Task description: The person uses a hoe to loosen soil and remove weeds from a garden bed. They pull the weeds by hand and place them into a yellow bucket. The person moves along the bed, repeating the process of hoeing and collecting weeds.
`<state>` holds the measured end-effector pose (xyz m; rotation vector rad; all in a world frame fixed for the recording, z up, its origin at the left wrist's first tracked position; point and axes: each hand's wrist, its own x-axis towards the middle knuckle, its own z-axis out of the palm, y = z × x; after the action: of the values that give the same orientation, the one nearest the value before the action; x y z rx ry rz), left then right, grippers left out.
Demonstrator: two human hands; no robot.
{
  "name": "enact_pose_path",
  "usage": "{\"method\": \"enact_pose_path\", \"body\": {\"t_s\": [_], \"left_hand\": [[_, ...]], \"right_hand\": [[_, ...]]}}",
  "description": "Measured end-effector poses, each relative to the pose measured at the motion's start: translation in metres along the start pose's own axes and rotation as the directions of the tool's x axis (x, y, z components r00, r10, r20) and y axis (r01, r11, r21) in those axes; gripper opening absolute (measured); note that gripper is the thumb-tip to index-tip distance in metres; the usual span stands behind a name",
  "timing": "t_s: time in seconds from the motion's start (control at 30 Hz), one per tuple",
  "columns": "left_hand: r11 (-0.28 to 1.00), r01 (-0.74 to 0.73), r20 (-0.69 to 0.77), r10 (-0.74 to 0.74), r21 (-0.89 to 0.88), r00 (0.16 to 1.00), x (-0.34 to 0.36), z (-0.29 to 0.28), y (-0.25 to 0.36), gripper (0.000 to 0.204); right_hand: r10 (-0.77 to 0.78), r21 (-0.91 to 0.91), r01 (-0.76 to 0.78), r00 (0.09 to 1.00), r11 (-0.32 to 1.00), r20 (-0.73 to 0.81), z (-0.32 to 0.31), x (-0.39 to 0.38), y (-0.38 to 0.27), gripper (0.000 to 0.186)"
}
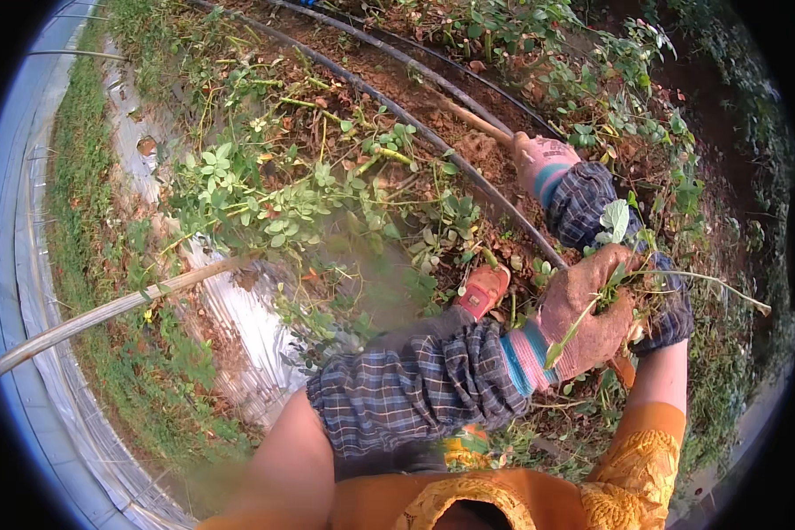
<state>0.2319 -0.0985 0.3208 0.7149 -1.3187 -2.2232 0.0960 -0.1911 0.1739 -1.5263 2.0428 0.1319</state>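
My left hand point(587, 309), in a soil-stained pink glove with a striped cuff, is closed round a bunch of pulled weeds point(605, 296). Long stems and a pale leaf stick out of the fist, one thin root point(724, 284) trailing to the right. Farther off, my right hand point(543, 159), gloved the same way, grips a wooden stick point(477, 122) that slants down to the left over bare brown soil point(481, 155). Whether a tool head sits on its far end cannot be made out. My left forearm crosses in front of part of my right arm.
Black irrigation hoses point(415, 128) run diagonally along the bed. Leafy, partly pruned bushes point(274, 194) spread at left, more bushes point(539, 35) behind. A wooden pole point(124, 309) reaches in from the left over silvery plastic sheet point(256, 318). My red shoe point(484, 291) stands beside a hose.
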Motion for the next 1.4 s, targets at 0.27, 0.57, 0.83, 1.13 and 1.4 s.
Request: {"method": "enact_pose_path", "body": {"t_s": [0.27,0.57,0.83,1.13,1.4], "left_hand": [[0.993,-0.04,0.042,0.035,0.114,0.998,0.005,0.013,-0.004,0.018],[0.539,0.024,-0.044,0.024,0.842,0.999,0.118,-0.094,-0.022,0.055],[-0.622,0.399,-0.677,-0.303,0.674,0.671,0.22,-0.268,0.008,0.09],[-0.786,0.044,-0.617,-0.448,0.617,0.647,0.245,-0.241,-0.046,0.085],[-0.893,-0.19,-0.67,-0.434,0.408,0.603,0.257,-0.285,-0.075,0.069]], "right_hand": [[0.286,-0.184,-0.284,0.958,0.941,-0.016,-0.06,-0.256,0.119,0.024],[0.482,-0.35,-0.445,0.876,0.824,0.021,-0.056,-0.347,0.117,0.02],[0.295,-0.211,-0.327,0.94,0.921,-0.169,-0.014,-0.359,0.159,0.013],[0.129,-0.125,-0.129,0.992,0.984,-0.006,0.007,-0.378,0.245,0.052],[0.196,-0.076,-0.197,0.98,0.977,-0.024,0.022,-0.39,0.247,0.05]]}}
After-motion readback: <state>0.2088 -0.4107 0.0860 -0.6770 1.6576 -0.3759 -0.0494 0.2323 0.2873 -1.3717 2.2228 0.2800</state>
